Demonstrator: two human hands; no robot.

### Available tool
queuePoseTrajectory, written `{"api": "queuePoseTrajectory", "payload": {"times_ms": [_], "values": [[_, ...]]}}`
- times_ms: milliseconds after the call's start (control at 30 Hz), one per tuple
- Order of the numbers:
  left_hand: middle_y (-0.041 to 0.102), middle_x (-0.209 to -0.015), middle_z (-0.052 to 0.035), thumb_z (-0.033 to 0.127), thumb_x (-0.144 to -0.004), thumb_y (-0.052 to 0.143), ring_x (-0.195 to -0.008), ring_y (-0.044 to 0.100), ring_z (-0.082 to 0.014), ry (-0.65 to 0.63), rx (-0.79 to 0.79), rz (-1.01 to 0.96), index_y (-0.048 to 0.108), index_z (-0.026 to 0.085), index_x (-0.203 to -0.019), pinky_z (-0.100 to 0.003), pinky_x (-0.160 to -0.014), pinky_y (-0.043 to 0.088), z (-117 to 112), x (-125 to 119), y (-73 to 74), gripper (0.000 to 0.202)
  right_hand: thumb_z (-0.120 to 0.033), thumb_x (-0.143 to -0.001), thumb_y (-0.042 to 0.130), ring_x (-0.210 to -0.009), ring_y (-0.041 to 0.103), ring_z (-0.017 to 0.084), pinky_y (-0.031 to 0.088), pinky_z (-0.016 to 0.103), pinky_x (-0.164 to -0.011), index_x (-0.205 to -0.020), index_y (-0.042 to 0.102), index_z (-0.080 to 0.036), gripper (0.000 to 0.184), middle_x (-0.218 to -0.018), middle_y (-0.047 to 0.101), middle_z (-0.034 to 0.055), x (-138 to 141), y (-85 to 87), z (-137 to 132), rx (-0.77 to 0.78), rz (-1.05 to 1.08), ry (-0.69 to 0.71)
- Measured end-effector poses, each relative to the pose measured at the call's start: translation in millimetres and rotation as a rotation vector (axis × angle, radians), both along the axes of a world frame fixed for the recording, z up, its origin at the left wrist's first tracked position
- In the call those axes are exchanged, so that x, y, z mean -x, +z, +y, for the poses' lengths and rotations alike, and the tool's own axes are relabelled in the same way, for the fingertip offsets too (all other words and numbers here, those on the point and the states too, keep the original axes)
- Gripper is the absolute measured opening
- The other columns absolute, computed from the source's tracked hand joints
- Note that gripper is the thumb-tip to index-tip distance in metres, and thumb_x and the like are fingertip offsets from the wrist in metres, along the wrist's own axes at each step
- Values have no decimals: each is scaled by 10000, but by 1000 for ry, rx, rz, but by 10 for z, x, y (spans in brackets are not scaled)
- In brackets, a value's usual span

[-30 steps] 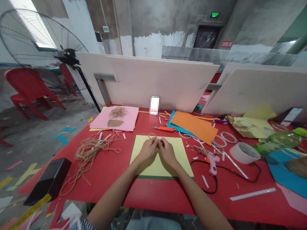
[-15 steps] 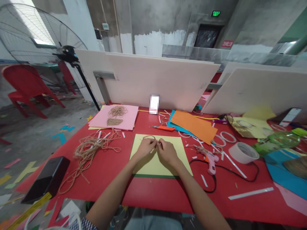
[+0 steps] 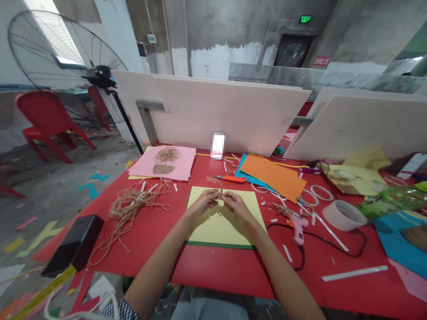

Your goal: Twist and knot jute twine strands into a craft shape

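My left hand [image 3: 207, 201] and my right hand [image 3: 235, 203] meet fingertip to fingertip above a pale yellow sheet of paper [image 3: 216, 229]. Both are pinched on a short piece of brown twine [image 3: 220, 189], whose free end sticks up and bends left above the fingers. The fingers hide part of the twine. Left of the sheet lies a loose tangle of the same twine [image 3: 133, 204]. Behind it, a pink sheet [image 3: 140, 164] carries a coil of twine [image 3: 167, 155] and a flat bowl-like shape of twine [image 3: 163, 169]. An orange utility knife [image 3: 233, 179] lies just beyond my hands.
To the right are a pink glue gun [image 3: 298, 226] with its black cord, a roll of white tape [image 3: 343, 215], a green bottle [image 3: 390, 198] and orange paper [image 3: 273, 175]. A black box [image 3: 73, 244] sits at the left edge. White boards [image 3: 220, 111] stand behind, with a phone [image 3: 218, 146] before them.
The twine end now stands up above my fingers, where before it curved low over my left hand. My fingertips have shifted slightly on it. The whole view has moved a little.
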State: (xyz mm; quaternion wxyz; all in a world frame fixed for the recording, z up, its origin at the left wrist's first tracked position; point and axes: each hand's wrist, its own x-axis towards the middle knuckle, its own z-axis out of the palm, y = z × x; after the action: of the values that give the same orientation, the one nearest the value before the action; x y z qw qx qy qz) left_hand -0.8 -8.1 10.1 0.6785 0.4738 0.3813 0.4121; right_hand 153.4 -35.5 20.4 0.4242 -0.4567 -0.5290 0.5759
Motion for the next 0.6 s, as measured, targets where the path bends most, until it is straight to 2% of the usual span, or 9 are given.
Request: {"api": "queuePoseTrajectory", "payload": {"times_ms": [100, 267, 333, 433, 533, 600], "values": [[433, -603, 51, 487, -684, 740, -500, 355, -60, -42, -68, 78, 530, 166, -697, -204, -504, 296, 22, 12, -21, 383, -479, -717, 679, -549, 387, 98, 321, 241, -537, -729, 581, -201, 295, -635, 477, -47, -10, -37, 31, -35, -22, -18], [498, -623, 4, 387, -817, 582, -589, 491, -127, -123, -264, 351, 524, 179, -632, -254, -598, 409, 31, 40, -64, 285, -447, -720, 660, -599, 493, 136, 372, 260, -580, -662, 566, -199, 272, -626, 554, -16, -33, -196, 109, -124, -163, -71], [483, -615, 8, 336, -827, 545, -594, 473, -130, -106, -301, 419, 506, 187, -605, -258, -609, 408, 20, 34, -69, 270, -441, -726, 647, -581, 487, 138, 359, 259, -562, -648, 556, -202, 268, -602, 553, -17, -39, -255, 129, -145, -226, -97], [497, -623, 5, 310, -825, 524, -602, 471, -140, -77, -273, 461, 539, 187, -628, -260, -590, 394, 12, 3, -73, 233, -439, -726, 636, -575, 483, 133, 351, 252, -553, -639, 552, -201, 266, -596, 556, -19, -45, -299, 145, -171, -265, -99], [522, -636, -16, 291, -797, 548, -660, 505, -156, -17, -296, 452, 558, 182, -583, -257, -608, 397, 26, -31, -82, 241, -450, -711, 662, -570, 490, 128, 361, 248, -553, -640, 562, -198, 280, -594, 560, -22, -47, -287, 143, -160, -245, -80], [488, -602, -12, 302, -783, 566, -646, 485, -152, 32, -294, 403, 521, 187, -530, -251, -594, 377, 40, -43, -96, 281, -461, -700, 694, -550, 496, 127, 375, 248, -541, -632, 562, -197, 302, -572, 551, -25, -48, -253, 125, -114, -201, -53]]}}
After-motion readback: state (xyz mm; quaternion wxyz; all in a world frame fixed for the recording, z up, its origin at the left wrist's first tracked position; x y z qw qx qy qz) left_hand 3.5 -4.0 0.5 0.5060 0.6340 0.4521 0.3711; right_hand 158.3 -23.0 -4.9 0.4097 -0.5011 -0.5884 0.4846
